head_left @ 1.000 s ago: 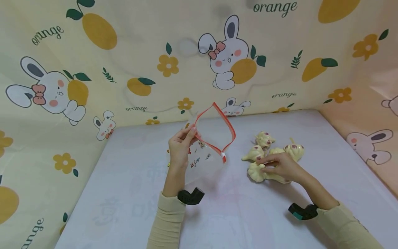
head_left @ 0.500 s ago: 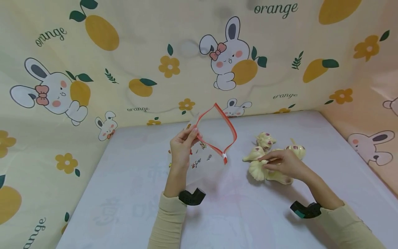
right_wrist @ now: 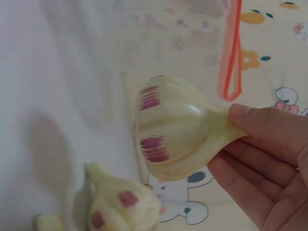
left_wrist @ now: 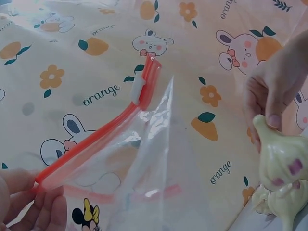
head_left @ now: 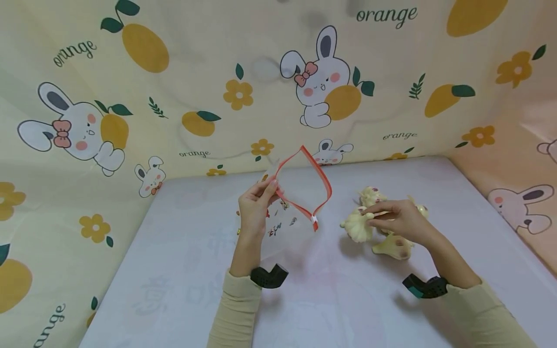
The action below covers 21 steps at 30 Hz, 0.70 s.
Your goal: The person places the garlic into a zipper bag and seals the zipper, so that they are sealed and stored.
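My left hand (head_left: pixel 254 205) pinches the rim of a clear zip bag (head_left: pixel 287 232) by its orange-red edge, and the bag's mouth gapes wide. A white slider (left_wrist: pixel 138 89) sits on that edge in the left wrist view. Small cartoon prints mark the bag's film. Over on the right, my right hand (head_left: pixel 402 220) pinches a garlic bulb (right_wrist: pixel 171 127) by its stem, raised off the table. Purple patches show on the bulb's base. Under and behind that hand lie several more garlic bulbs (head_left: pixel 395 247), partly hidden by it.
A pale table (head_left: pixel 174 270) carries everything. Behind it hangs a backdrop (head_left: pixel 183 72) printed with rabbits and oranges, meeting the table's far edge. Each wrist wears a small black camera, such as the left wrist camera (head_left: pixel 269 276).
The right hand has lifted the garlic bulb from the pile, uncovering another bulb beneath. My left hand keeps the bag in nearly the same place.
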Tool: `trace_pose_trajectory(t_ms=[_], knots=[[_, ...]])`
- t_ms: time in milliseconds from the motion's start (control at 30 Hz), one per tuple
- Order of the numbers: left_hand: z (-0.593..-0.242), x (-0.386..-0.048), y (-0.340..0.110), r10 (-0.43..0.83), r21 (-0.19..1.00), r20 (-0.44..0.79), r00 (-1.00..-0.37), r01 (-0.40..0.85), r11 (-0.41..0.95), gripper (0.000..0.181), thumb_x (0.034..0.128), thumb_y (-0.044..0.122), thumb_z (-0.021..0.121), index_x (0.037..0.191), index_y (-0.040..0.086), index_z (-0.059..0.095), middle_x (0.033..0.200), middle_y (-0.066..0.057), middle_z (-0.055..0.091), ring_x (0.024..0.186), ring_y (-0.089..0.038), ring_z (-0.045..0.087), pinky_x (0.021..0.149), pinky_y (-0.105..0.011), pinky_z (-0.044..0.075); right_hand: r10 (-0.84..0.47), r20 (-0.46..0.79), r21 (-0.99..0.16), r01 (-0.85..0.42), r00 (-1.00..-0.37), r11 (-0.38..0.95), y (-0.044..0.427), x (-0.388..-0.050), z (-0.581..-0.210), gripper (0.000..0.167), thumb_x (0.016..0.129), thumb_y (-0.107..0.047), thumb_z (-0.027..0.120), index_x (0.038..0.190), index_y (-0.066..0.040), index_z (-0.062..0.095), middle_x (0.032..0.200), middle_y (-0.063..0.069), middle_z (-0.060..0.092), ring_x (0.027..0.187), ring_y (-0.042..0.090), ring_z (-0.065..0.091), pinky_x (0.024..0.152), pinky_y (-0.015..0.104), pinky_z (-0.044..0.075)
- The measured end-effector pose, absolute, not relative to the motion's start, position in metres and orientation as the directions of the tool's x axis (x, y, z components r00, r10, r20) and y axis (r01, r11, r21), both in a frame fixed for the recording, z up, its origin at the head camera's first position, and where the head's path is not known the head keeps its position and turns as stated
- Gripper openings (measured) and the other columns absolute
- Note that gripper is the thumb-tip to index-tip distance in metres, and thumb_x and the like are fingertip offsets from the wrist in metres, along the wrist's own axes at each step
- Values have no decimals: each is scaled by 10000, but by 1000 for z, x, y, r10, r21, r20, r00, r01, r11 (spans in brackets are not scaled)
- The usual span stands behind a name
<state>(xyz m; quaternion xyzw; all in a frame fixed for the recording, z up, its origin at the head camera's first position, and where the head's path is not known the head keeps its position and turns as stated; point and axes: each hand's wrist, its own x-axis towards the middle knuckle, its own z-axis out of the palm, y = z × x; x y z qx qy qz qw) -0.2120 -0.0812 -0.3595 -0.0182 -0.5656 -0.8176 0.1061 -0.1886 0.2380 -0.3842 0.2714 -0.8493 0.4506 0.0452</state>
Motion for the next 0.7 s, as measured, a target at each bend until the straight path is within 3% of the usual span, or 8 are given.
trace_pose_trajectory(t_ms=[333, 533, 700], knots=[[-358, -211, -79, -152, 921, 155, -976, 198, -336, 295, 910, 19, 623, 1144, -161, 613, 701, 103, 693, 648, -24, 662, 712, -175, 598, -343, 339, -759, -470, -876, 451, 231, -193, -367, 192, 819, -25, 732, 1005, 21, 719, 961, -354, 641, 858, -153, 622, 715, 75, 546], [-359, -213, -78, -148, 913, 172, -974, 214, -348, 304, 912, -18, 601, 1149, -208, 577, 689, 112, 692, 635, -14, 657, 700, -167, 595, -330, 373, -777, -487, -867, 399, 227, -196, -363, 179, 821, 4, 720, 995, 42, 706, 962, -333, 653, 867, -125, 643, 731, 85, 554], [-360, -213, -79, -157, 915, 167, -973, 212, -342, 298, 910, -9, 609, 1138, -199, 586, 690, 110, 693, 637, -19, 660, 701, -170, 596, -332, 372, -788, -484, -867, 381, 223, -199, -358, 201, 847, -62, 715, 1015, 49, 701, 958, -318, 665, 851, -66, 687, 710, 106, 566]])
